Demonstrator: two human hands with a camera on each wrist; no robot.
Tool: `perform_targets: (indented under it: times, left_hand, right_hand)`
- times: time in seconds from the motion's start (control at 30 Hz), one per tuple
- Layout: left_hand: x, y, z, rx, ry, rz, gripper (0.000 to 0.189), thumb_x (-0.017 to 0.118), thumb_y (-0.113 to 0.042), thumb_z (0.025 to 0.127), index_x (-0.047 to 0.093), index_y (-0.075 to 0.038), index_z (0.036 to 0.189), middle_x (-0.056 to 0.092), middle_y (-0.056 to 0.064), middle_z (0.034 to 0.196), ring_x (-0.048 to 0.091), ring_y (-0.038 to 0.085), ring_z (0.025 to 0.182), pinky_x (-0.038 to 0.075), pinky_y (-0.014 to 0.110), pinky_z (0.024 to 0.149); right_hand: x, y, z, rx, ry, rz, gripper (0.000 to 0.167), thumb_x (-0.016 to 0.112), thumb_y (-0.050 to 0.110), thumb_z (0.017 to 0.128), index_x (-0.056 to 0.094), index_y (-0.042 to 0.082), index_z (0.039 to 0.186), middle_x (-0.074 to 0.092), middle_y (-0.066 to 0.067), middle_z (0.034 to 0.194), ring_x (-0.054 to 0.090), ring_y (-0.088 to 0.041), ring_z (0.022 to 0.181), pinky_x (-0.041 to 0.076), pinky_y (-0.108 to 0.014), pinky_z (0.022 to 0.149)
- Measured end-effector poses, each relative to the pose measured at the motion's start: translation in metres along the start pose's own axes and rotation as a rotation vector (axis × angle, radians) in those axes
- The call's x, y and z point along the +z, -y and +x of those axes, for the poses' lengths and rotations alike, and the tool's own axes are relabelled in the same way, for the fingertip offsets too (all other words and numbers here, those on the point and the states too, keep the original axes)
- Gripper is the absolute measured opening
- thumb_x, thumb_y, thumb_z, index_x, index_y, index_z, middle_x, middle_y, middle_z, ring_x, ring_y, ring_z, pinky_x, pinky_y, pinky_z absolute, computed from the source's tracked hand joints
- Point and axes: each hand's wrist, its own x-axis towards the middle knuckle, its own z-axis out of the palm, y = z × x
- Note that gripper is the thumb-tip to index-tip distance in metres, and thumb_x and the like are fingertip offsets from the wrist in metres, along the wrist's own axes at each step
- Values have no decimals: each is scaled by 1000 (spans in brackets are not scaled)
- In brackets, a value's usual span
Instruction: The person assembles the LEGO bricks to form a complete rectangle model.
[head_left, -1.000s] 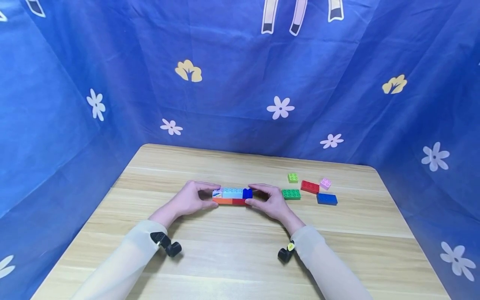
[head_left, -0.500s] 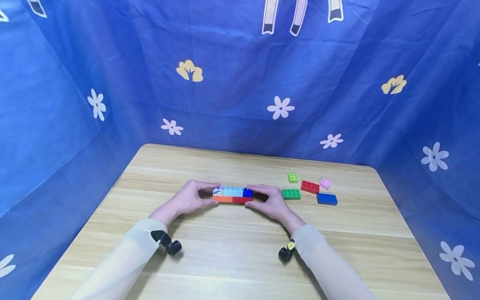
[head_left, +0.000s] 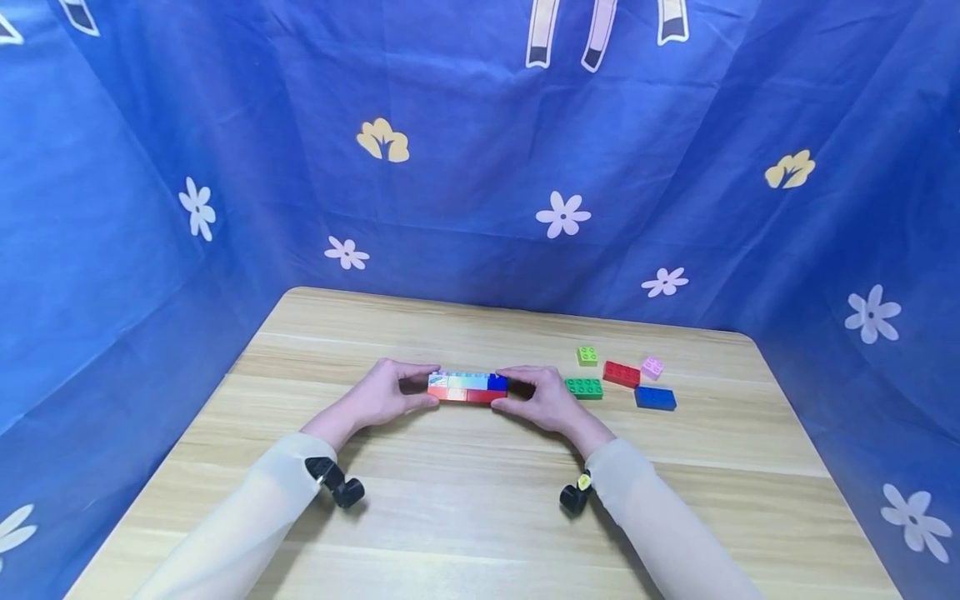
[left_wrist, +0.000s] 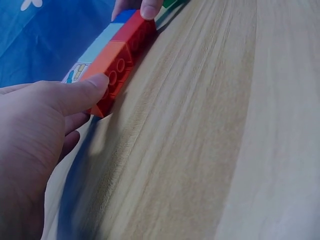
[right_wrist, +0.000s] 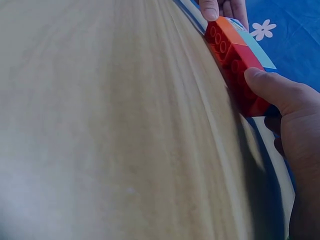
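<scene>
Blue flowered cloth (head_left: 465,171) backs the bench (head_left: 450,492); left of the green eight-stud brick (head_left: 584,388), the two-layer brick block (head_left: 468,387) spans crosswise between left hand (head_left: 381,394) and right hand (head_left: 546,402), each pinching its nearer end.

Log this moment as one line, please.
left hand: pinches toy-brick bar, orange end | right hand: pinches opposite end | bar: underside tubes visible | loose green brick: near right hand

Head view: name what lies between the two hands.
A bar of joined bricks lies between the left hand and the right hand, each gripping one end; the head view shows this.
</scene>
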Motion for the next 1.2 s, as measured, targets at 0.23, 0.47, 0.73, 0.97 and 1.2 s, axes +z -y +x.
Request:
perform_targets:
  times: [0.23,0.47,0.73,0.97,1.2]
  left_hand:
    - [-2,3,4,3,5,43,63,90,-36,86,70,-14,141,74,7,129,64,33,128,43,55,114]
    - [-5,5,9,9,14,57,62,90,-39,87,71,-14,139,71,9,133,64,29,127,46,53,111]
    - [-6,7,13,-15,23,38,60,90,-40,86,72,-16,138,73,4,130,64,28,128,45,51,113]
    - [-7,6,16,-28,39,8,59,89,-37,87,72,-12,138,72,6,130,62,32,130,44,52,114]
    - [-6,4,18,-46,49,-14,55,87,-31,91,71,-9,138,72,9,130,61,34,131,43,51,115]
  right_hand:
    - [-5,0,4,39,57,-17,57,90,41,87,75,14,135,73,0,132,65,-17,127,47,-38,112]
    - [-9,-2,6,37,84,-24,62,86,44,90,71,9,139,70,-5,136,63,-22,130,47,-42,112]
    - [-11,-4,10,40,117,-36,64,86,44,90,70,6,139,65,-10,142,59,-24,135,44,-40,115]
    - [-12,-8,12,36,148,-95,63,82,48,93,69,8,140,58,-15,151,51,-35,143,34,-51,121]
    - [-13,-11,14,73,184,-100,63,77,52,95,68,10,142,55,-13,153,44,-43,146,31,-53,122]
